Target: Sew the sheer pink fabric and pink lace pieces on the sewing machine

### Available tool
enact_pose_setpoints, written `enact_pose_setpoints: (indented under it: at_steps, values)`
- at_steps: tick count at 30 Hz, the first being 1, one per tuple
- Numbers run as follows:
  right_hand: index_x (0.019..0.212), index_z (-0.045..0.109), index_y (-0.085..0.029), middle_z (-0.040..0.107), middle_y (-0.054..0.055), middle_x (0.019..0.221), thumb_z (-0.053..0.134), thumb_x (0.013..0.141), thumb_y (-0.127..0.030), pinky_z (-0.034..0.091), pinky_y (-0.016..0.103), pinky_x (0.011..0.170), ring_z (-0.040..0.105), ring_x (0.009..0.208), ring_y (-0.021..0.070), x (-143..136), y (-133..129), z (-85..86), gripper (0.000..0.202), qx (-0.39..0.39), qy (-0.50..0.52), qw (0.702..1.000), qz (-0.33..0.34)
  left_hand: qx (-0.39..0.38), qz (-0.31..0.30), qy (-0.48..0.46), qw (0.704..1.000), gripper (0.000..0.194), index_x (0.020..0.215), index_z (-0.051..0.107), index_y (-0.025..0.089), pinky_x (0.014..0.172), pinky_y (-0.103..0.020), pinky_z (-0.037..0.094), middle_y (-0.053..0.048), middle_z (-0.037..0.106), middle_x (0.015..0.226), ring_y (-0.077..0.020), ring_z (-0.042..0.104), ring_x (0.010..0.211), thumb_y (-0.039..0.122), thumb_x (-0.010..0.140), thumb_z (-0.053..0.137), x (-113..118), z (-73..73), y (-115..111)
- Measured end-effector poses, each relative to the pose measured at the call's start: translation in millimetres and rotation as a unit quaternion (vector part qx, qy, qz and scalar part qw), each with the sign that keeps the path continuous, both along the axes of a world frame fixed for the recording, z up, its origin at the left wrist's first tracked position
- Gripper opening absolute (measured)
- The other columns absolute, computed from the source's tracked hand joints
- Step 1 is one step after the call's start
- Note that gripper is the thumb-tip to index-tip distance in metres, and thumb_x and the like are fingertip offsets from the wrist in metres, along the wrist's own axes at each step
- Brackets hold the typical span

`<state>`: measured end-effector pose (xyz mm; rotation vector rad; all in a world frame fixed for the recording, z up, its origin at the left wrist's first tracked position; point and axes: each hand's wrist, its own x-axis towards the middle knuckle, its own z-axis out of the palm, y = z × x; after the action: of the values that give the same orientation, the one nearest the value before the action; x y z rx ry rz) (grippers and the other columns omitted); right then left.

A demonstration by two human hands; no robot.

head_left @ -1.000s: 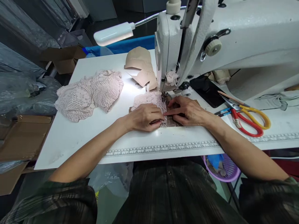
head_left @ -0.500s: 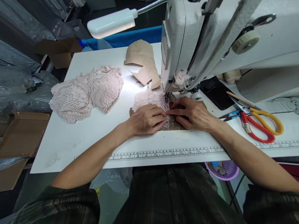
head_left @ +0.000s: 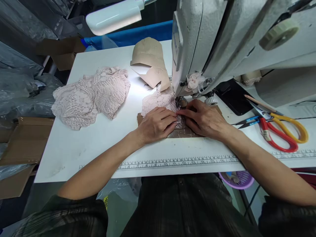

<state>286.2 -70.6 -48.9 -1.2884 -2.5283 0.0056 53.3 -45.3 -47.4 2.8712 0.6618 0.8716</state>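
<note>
A piece of pale pink lace [head_left: 158,99] lies under the needle area of a white sewing machine [head_left: 189,39], partly over a brown sheet [head_left: 184,133]. My left hand [head_left: 159,123] presses on the lace from the left, fingers curled together and gripping its near edge. From the right, my right hand [head_left: 204,119] pinches the lace close to the presser foot [head_left: 178,101], its index fingertip almost meeting the left fingers. My fingers hide much of the lace edge. A light fabric flower [head_left: 195,81] hangs on the machine head.
Stacked lace pieces [head_left: 91,97] lie at left on the white table [head_left: 74,154]. Cut brown paper [head_left: 149,52] sits behind the work. To the right are a black phone [head_left: 234,97], red-and-yellow-handled scissors [head_left: 283,140] and blue-handled snips [head_left: 249,121]. A lamp [head_left: 115,16] hangs above.
The view has shifted slightly, bringing the machine head nearer. Both hands keep their hold on the lace by the presser foot, with only small finger movement.
</note>
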Motion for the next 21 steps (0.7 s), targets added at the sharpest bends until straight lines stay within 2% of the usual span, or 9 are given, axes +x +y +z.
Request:
enact_pose_setpoints:
  at_steps: [4,10,16,21]
  values:
    - [0.13,0.069,-0.022,0.064,0.015,0.108,0.046,0.097,-0.028,0.048,0.036,0.071,0.061,0.09,0.0262,2,0,1.6,0.041,-0.005,0.028,1.0,-0.001,-0.009,0.018,-0.023,1.0,0.012,0.093,0.07,0.015,0.09,-0.039,0.056,-0.005,0.077,0.098,-0.0177,0.071,0.088,0.021,0.095,0.06,1,-2.3,-1]
    - [0.133,0.066,-0.019,0.064,0.011,0.104,0.05,0.094,-0.025,0.049,0.031,0.067,0.061,0.077,0.0183,11,1,10.0,0.042,-0.09,0.156,0.983,-0.039,-0.029,0.013,-0.025,0.999,0.011,0.097,0.069,0.016,0.098,-0.04,0.052,-0.005,0.077,0.103,-0.0175,0.071,0.094,0.02,0.096,0.059,0,-3.0,0]
    - [0.124,0.073,-0.023,0.064,0.015,0.113,0.051,0.093,-0.024,0.052,0.039,0.078,0.063,0.095,0.0264,7,1,-0.8,0.038,-0.015,0.1,0.995,0.024,-0.021,0.011,-0.026,0.999,0.01,0.091,0.067,0.016,0.099,-0.039,0.051,-0.006,0.074,0.098,-0.0159,0.069,0.092,0.021,0.095,0.059,0,-0.8,-1]
    - [0.125,0.072,-0.022,0.064,0.015,0.112,0.05,0.093,-0.022,0.051,0.042,0.085,0.061,0.1,0.0274,7,1,-3.9,0.039,-0.02,0.09,0.995,0.029,0.007,0.013,-0.002,1.0,0.011,0.089,0.068,0.019,0.102,-0.042,0.048,-0.003,0.074,0.097,-0.0147,0.068,0.089,0.02,0.096,0.059,0,0.3,0]
